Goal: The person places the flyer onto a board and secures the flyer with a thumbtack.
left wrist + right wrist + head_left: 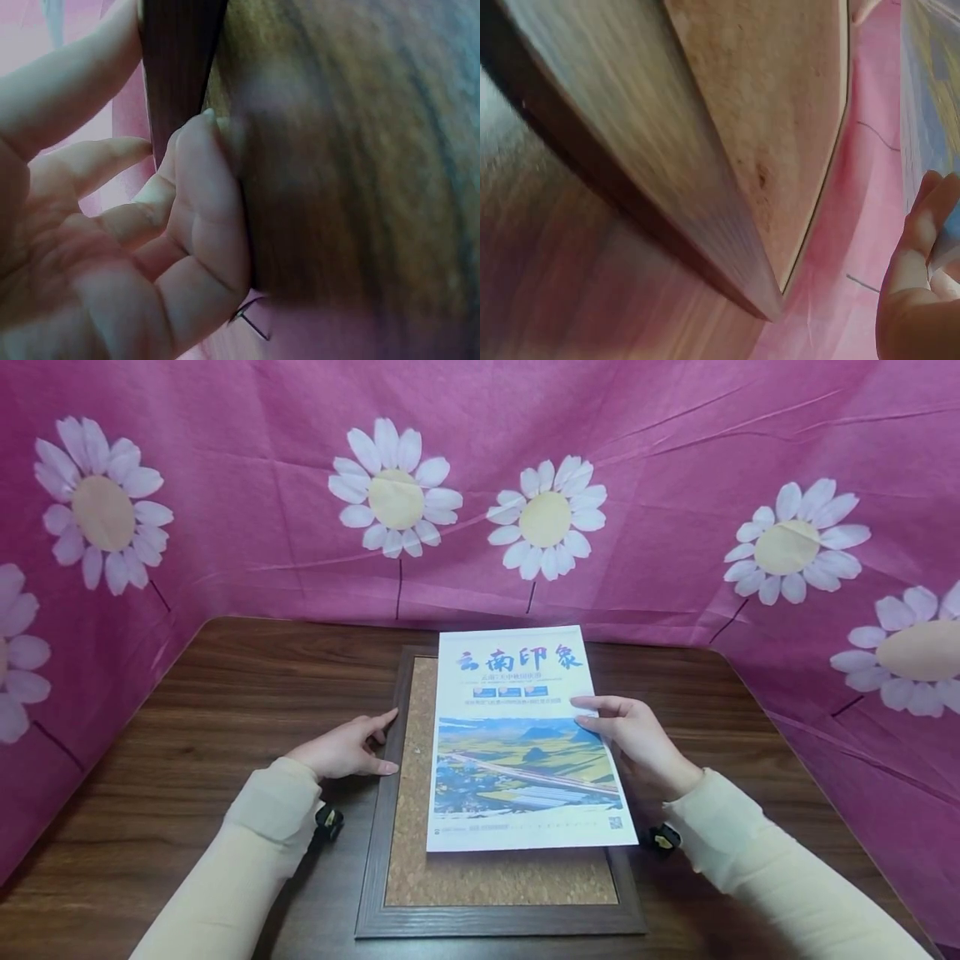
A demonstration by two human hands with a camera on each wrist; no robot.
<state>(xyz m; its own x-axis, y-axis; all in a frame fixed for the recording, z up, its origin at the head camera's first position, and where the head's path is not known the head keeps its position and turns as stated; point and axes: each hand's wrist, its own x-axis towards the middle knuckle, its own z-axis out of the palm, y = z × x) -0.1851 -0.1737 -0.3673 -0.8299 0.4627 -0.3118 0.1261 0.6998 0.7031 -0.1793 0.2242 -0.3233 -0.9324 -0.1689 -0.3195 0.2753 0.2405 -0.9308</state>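
Observation:
A printed poster sheet [525, 760] with large blue-purple Chinese characters and a landscape picture lies tilted over a brown picture frame [495, 922] with a cork backing [495, 883]. My right hand [633, 735] pinches the sheet at its right edge; in the right wrist view the fingers [911, 255] hold it beside the frame. My left hand [348, 747] is at the frame's left side, index finger and thumb touching its edge. The left wrist view shows the lower fingers [199, 202] bent against the wood. The sheet hides much of the cork and the frame's right side.
Under the frame is a dark wood-grain table [210, 752]. A pink cloth [285, 510] printed with large white daisies hangs behind and on both sides of it.

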